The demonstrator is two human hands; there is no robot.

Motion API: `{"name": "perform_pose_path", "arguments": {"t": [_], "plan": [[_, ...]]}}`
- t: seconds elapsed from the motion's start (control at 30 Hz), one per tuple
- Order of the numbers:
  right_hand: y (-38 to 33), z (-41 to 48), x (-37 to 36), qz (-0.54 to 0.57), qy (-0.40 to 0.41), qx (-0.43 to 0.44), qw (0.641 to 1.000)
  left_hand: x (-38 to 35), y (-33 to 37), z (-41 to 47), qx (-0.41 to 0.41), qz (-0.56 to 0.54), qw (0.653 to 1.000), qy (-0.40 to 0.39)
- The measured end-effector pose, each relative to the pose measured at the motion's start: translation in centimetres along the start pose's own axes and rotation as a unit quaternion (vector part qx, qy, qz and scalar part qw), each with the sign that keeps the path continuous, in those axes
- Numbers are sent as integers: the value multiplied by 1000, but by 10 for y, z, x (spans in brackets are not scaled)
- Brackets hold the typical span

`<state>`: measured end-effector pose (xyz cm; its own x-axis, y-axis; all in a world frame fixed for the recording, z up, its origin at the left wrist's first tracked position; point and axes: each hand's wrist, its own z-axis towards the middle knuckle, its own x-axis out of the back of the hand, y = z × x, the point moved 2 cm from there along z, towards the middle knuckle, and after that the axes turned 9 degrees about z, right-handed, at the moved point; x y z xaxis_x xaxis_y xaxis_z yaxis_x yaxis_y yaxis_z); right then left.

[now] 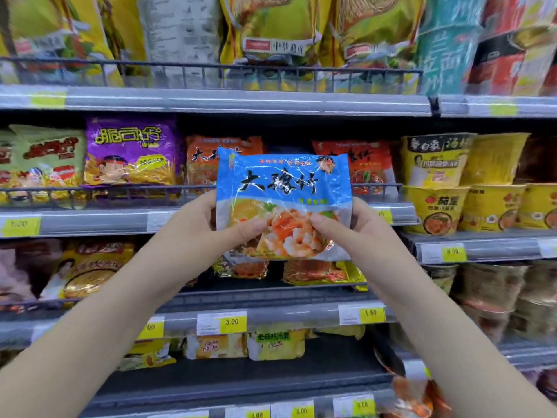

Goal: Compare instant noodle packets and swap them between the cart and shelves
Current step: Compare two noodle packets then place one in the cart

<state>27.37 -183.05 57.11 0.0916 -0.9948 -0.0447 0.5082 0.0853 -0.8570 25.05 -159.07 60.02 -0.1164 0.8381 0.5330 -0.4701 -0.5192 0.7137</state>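
Gripping glossy blue plastic noodle packet w/ left hand & right hand, raised before grey metal shelf: compare step, prob.; next req. choosing shelf slot vs. cart (not in view).

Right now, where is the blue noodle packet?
Centre of the head view: the blue noodle packet is held up between the left hand and right hand, in front of the orange packets on the shelf.

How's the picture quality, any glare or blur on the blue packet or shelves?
Head view: the blue packet is sharp, with white glare streaks on its wrapper; the top-shelf packets and frame edges are smeared; the shelf rail bows slightly from the wide-angle lens; lighting is even.
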Motion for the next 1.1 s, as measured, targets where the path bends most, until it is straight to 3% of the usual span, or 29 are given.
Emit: {"name": "perform_pose_path", "arguments": {"t": [0.27,0.5,0.67,0.9,1.1], "plan": [[-17,76,7,-89,52,18,995,18,6,78,17,-68,997,-36],[-26,141,22,-223,78,6,972,20,2,148,19,-41,998,-32],[-34,184,35,-287,47,5,957,11,-5,179,22,-39,999,-4],[-27,229,30,-412,-10,22,911,10,-13,208,28,73,993,88],[-14,245,25,-421,-58,2,905,1,-11,216,39,125,986,101]]}}
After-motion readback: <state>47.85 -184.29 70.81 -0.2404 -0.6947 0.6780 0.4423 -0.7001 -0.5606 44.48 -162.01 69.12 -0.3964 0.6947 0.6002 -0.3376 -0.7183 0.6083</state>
